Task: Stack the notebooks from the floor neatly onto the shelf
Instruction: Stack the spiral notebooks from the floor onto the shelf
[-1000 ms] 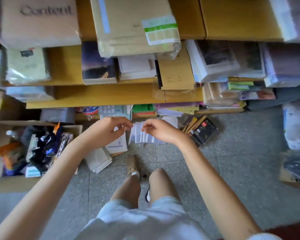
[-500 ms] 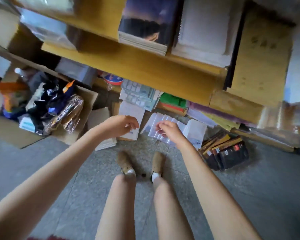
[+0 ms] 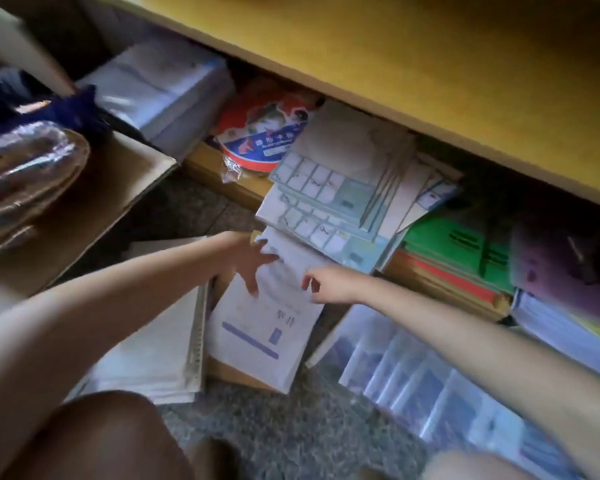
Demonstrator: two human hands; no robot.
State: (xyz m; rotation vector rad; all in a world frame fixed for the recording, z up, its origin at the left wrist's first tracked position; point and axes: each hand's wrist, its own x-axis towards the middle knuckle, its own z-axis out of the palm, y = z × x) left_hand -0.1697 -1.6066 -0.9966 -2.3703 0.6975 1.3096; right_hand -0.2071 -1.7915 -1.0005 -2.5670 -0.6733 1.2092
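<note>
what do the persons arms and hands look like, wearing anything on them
The left forearm and right forearm are bare, with no sleeve in view. The left hand and right hand wear no gloves, and no watch or bracelet shows at either wrist. The picture is blurred, so a thin ring cannot be ruled out.

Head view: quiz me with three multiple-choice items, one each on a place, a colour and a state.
1. Where does the spiral pad lie, from the white notebook?
A on top of it; B to its left; C up on the shelf
2. The book on the orange-edged pile is:
A black; B pink; C green
3. The left hand is:
A spread on the white notebook; B clenched, empty; C gripping a bag
Answers: B, its spiral edge lies beside the notebook's left side; C, its cover is green; A, straight fingers fan over the cover.
</note>
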